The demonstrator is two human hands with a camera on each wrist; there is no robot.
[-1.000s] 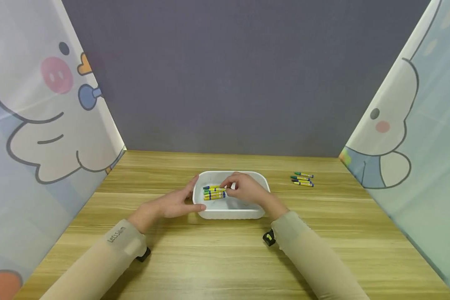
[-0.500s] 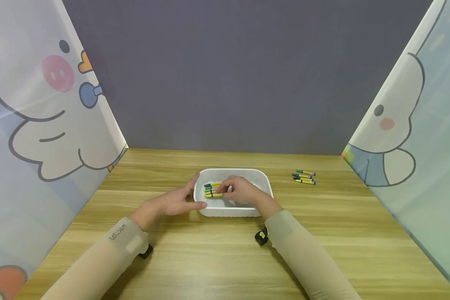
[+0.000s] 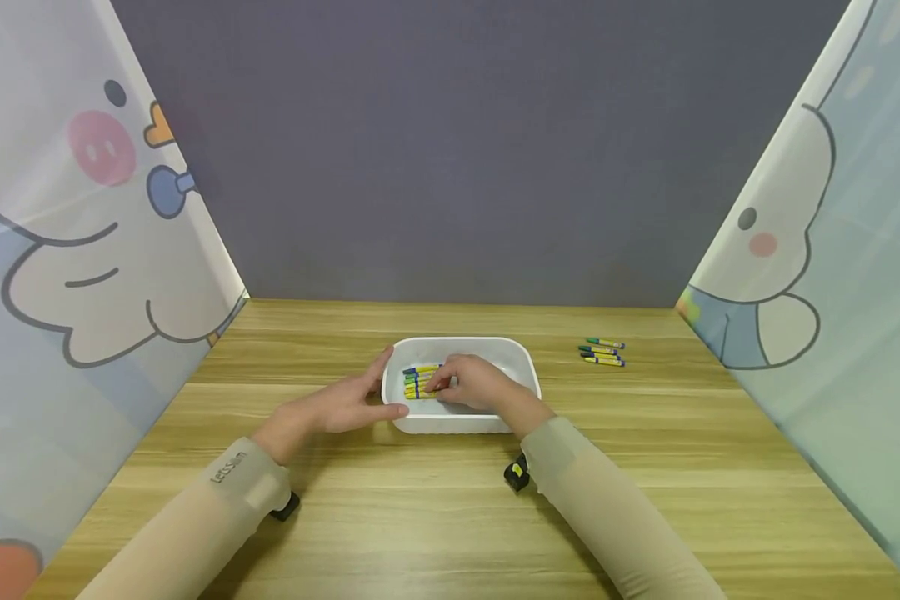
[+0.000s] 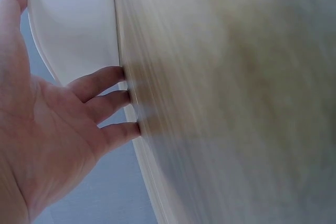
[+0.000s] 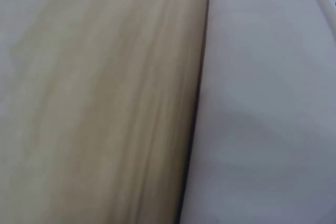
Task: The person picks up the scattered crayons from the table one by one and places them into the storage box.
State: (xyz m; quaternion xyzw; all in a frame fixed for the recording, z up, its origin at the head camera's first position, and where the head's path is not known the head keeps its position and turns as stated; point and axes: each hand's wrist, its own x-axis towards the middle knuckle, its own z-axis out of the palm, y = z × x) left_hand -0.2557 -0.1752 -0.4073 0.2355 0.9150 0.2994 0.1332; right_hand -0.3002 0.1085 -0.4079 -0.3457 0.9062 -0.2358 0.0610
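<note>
A white rectangular plastic box (image 3: 461,425) sits in the middle of the table. Several yellow crayons (image 3: 420,379) with blue and green tips lie side by side at its left end. My left hand (image 3: 348,404) spans that end, thumb along the front rim. In the left wrist view the left hand's fingers (image 4: 100,82) are spread, tips down by the base of the box (image 4: 76,30). My right hand (image 3: 476,383) reaches inside and pinches the right end of the nearest crayon (image 3: 417,396). The right wrist view shows only the box wall (image 5: 262,103) and tabletop.
Several more yellow crayons (image 3: 603,352) lie loosely together on the wooden table (image 3: 420,517), right of the box. A grey panel (image 3: 457,150) stands behind the table. Cartoon-printed sheets (image 3: 82,250) hang at both sides.
Inside the box, my right hand has shifted slightly left and toward the front, down over the near crayons. My left hand has stayed at the box's left end. The camera view has shifted a little.
</note>
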